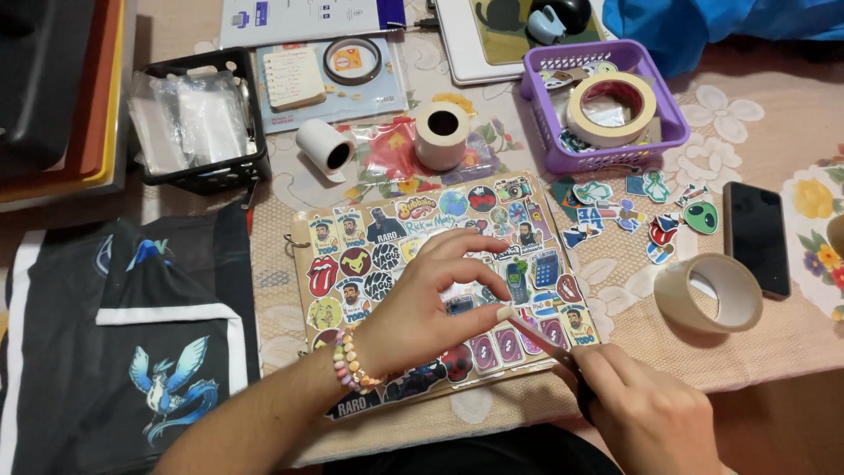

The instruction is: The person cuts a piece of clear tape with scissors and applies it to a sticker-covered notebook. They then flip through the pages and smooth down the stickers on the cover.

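Note:
A brown board (pixel 400 215) covered with several colourful stickers lies flat on the table in front of me. My left hand (pixel 422 303), with a beaded bracelet at the wrist, rests on the board's middle, fingers spread and fingertips pressing the stickers. My right hand (pixel 646 413) is at the lower right, closed around a thin pointed tool (pixel 541 339). The tool's tip reaches the board just beside my left thumb. I cannot tell what kind of tool it is; its handle is hidden in my fist.
A purple basket (pixel 541 92) holds a masking-tape roll (pixel 613 107). A brownish tape roll (pixel 708 293), a black phone (pixel 756 236) and loose stickers (pixel 633 215) lie to the right. Two white rolls (pixel 440 134) and a black crate (pixel 207 171) stand behind. Dark fabric with a blue bird (pixel 167 378) covers the left.

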